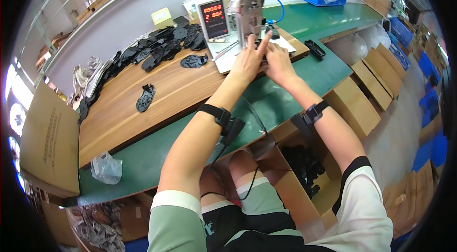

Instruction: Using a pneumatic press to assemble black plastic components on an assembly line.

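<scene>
Both hands are at the foot of a metal bench press [252, 14]. My left hand [245, 65] has a finger and the thumb stretched out and apart under the press head, with nothing visible between them. My right hand [280, 65] is against it on the right, its fingers bent in; whatever they hold is hidden. A small black piece [272, 33] shows just beyond the fingertips. Left of the press stands a counter box [214, 18] with a red lit display, and a thin tool [224, 49] lies in front of it on the white base plate [228, 64].
Flat black plastic parts [166, 45] are heaped on the wooden board [176, 87], with single ones [193, 61] nearer. A black part [314, 50] lies on the green table [328, 68] at right. Cartons [352, 104] stand at right; an open box [328, 185] below holds black parts.
</scene>
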Demonstrator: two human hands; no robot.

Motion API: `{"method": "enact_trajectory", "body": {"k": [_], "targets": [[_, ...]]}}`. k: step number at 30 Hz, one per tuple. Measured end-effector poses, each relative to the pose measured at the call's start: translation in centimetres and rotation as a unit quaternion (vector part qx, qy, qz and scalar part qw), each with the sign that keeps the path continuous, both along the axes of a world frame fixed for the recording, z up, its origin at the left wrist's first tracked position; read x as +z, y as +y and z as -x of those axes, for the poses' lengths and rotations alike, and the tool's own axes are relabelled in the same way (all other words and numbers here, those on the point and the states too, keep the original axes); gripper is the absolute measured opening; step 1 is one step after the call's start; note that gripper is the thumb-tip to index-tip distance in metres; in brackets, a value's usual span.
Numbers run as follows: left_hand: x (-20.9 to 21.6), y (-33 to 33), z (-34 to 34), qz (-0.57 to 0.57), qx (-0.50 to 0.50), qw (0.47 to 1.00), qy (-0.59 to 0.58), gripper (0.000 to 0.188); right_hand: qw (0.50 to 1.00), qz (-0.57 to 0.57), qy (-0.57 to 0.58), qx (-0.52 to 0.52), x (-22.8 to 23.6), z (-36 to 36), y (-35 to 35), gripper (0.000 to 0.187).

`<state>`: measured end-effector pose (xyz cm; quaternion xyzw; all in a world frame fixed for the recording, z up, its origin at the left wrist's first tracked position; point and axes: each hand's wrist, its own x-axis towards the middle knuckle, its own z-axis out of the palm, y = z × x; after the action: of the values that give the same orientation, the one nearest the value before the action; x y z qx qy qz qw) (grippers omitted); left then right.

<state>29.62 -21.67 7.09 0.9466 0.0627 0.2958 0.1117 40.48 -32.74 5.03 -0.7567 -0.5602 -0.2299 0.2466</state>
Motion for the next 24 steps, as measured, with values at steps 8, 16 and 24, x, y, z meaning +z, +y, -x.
{"method": "enact_trajectory", "body": {"k": [8,16,24], "targets": [[-2.2,4.5,7.6,-0.156,0.198,0.967,-0.022,0.080,0.998,-0.029,-0.012,0.060,1.1,-1.5,1.7,0.040],[-7.8,12.3,23.4,-0.008,0.568,0.820,0.070,0.063,0.996,-0.046,0.020,0.075,1.2,-1.6,2.4,0.039],[-5.0,7.4,22.6,0.083,0.172,0.982,0.005,0.058,0.998,-0.032,0.021,0.050,0.9,-1.5,2.2,0.041]]}}
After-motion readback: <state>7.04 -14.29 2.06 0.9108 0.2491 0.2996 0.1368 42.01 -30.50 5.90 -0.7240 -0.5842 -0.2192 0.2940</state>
